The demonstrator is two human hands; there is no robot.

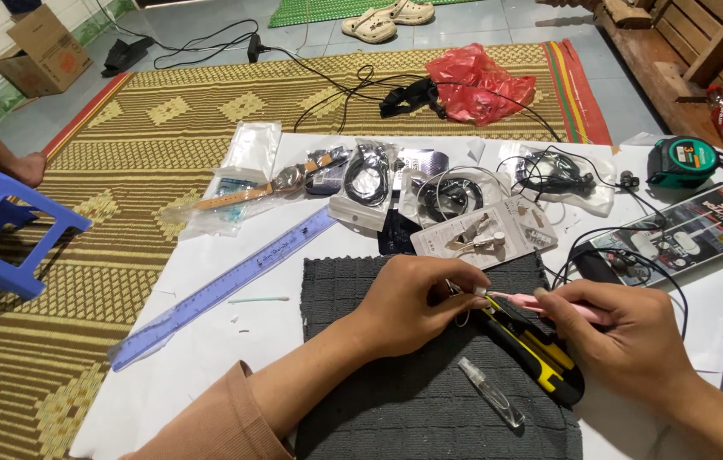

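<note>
My left hand rests on a dark grey cloth mat, its fingertips pinched on a small item I cannot make out. My right hand holds a thin pink tool whose white tip points at the left fingertips. Under both hands lies a yellow and black utility knife. A small clear vial lies on the mat in front of the hands.
A white board carries a blue transparent ruler, several bagged cables and earphones, a wristwatch, a green tape measure and a printed box. A blue plastic stool stands left on the woven mat. A red bag lies beyond.
</note>
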